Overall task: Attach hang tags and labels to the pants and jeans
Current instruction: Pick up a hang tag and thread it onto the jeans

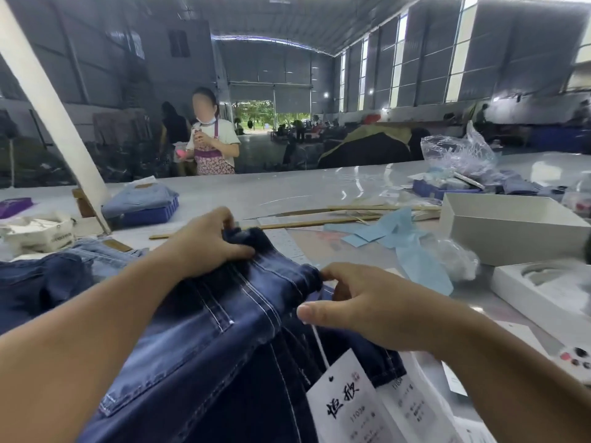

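Dark blue jeans (204,330) lie across the table in front of me, back pocket up. My left hand (204,247) grips the far end of the waistband, fingers curled over its edge. My right hand (355,311) pinches the near end of the waistband, with the thumb stretched toward me. A white hang tag (345,407) with black characters hangs on a white string from the jeans below my right hand. A second white tag (412,407) lies beside it.
More jeans (41,282) are piled at the left. A blue tray (150,214) holds folded light jeans. Wooden sticks (319,222), blue paper (412,247), white boxes (511,228) and plastic bags (457,151) lie at the right. A person in an apron (212,145) stands beyond the table.
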Motion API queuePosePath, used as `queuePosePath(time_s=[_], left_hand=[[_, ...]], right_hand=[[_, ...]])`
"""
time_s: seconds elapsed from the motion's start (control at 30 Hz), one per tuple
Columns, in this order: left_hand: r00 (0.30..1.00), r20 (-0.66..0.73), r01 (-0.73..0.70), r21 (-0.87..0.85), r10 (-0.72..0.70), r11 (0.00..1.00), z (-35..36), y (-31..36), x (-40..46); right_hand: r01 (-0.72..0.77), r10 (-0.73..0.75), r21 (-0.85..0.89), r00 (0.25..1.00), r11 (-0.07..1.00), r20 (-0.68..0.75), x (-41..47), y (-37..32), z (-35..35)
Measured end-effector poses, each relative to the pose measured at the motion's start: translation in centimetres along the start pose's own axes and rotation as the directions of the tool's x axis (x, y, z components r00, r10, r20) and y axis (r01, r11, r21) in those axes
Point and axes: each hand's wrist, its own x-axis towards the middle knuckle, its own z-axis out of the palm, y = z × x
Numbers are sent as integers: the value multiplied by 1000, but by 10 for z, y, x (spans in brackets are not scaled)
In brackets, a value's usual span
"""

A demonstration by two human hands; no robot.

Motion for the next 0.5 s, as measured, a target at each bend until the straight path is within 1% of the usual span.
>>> queuePosePath(time_s=[0.03,0.07,0.1,0.13,0.17,0.2,0.23,0.27,0.33,0.37,0.43,0.47,0.5], left_hand=[[999,22,46,22,-46,999,-3,-1,0],[992,81,84,93,-92,992,-2,-3,-2],[982,147,86,214,-120,973,3,-3,-5],[976,185,46,339,-114,940,9,-3,-9],[978,195,-16,421,-73,907,17,1,-14],[984,178,-83,409,9,909,23,7,-20],[983,157,-138,319,92,937,28,15,-25],[977,136,-188,189,164,964,29,23,-30],[963,132,-231,-42,235,972,27,39,-34],[958,163,-214,-139,235,967,24,44,-35],[931,276,-136,-342,237,930,14,51,-39],[912,334,-97,-388,237,917,8,52,-42],[896,373,-93,-372,240,924,5,50,-43]], right_hand=[[6,-5,40,1000,999,-17,2,2,3],[13,-11,69,999,997,-32,5,4,8],[21,-17,87,999,996,-51,7,5,13],[28,-20,98,996,995,-82,10,7,19],[33,-19,111,992,993,-126,13,8,24],[37,-14,137,986,990,-164,16,9,28],[39,-5,182,982,982,-186,19,9,30],[40,7,245,982,969,-191,22,9,31],[54,19,393,984,918,-179,27,8,31],[71,15,465,984,882,-179,29,7,32],[110,9,585,980,803,-197,32,5,34],[124,9,634,979,764,-203,32,4,35],[131,13,677,979,724,-203,33,3,37]])
